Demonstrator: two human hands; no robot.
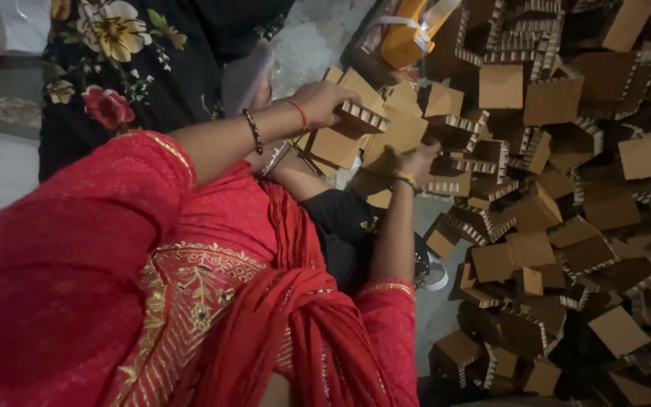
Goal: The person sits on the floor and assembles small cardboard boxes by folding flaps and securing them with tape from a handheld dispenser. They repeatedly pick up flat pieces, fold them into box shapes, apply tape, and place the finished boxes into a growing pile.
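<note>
Grey floor [318,34], crowded cardboard blocks [551,226], both hands' grip closed on stacked blocks [386,132].

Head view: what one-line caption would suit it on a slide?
Two hands, left and right, grip a stack of cardboard blocks beside a big heap of blocks.

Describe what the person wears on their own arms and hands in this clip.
Both arms are bare from short red sleeves edged with gold embroidery. The left hand has a thin red-orange band and a dark beaded bangle at the wrist. The right hand has a yellow-gold bangle at its wrist. No gloves; whether any rings are worn cannot be told.
</note>
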